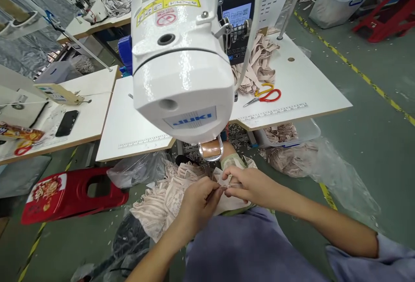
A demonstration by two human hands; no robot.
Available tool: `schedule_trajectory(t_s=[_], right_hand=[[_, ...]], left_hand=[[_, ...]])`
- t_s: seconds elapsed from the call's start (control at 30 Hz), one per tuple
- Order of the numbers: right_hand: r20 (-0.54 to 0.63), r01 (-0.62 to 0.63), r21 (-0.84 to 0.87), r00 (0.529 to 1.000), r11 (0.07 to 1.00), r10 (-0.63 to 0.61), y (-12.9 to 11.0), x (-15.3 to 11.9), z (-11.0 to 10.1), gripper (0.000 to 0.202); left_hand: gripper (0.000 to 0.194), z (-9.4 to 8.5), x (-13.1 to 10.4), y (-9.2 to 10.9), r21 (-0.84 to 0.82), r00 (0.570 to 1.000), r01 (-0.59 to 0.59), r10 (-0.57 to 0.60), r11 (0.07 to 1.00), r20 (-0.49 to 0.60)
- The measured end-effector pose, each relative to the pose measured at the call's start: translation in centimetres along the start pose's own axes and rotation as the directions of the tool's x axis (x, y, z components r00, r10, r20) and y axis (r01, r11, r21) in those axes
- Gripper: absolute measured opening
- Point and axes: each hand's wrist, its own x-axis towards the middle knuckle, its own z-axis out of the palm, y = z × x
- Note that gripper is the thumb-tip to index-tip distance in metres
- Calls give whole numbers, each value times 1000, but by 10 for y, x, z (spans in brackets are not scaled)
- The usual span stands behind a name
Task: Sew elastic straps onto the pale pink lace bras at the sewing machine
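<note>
In front of my lap, my left hand point(199, 202) and my right hand point(248, 184) meet, fingertips nearly touching. Thumb and fingers of each are pinched on a small piece of beige fabric point(231, 200), part of which drapes over my lap; the exact spot gripped is partly hidden by the fingers. To the left of my hands lies a heap of beige lace garments point(168, 200). The white sewing machine head point(183, 65) stands just beyond, with a bobbin of brown thread point(210, 149) at its lower front.
Red-handled scissors point(270, 95) and a pile of beige strips point(257, 63) lie on the white table point(311, 85). Under its right side are a plastic bin point(308, 132) and bagged fabric point(292, 158). A red stool point(78, 195) is at left, a phone point(67, 123) on the neighbouring table.
</note>
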Motion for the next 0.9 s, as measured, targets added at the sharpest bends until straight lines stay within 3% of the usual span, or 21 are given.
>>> schedule_trajectory(t_s=[0.1,0.2,0.37,0.43,0.5,0.63,0.7,0.9], right_hand=[[-75,82,5,994,997,-81,4,1,1,12],[-129,102,168,988,981,-81,8,3,5,17],[-222,15,356,973,934,69,15,4,3,22],[-201,39,306,979,951,24,15,3,0,20],[-155,162,187,979,969,-134,12,3,0,16],[-57,451,-54,889,891,-454,4,5,8,12],[-23,514,-140,853,846,-522,2,6,11,16],[-68,587,-323,768,743,-637,2,5,16,24]], left_hand=[[24,5,-1,-3,39,992,-68,71,997,-100],[23,6,0,-4,50,984,-96,102,994,-144],[20,-6,2,-9,-67,998,-55,54,996,-15],[20,-13,2,-9,-94,999,-32,34,995,26],[18,-20,3,-7,-93,999,0,5,996,47],[18,-27,5,2,-59,995,-4,10,998,97],[17,-27,7,4,-51,996,-41,45,998,77],[16,-26,7,3,-133,994,-112,110,985,-17]])
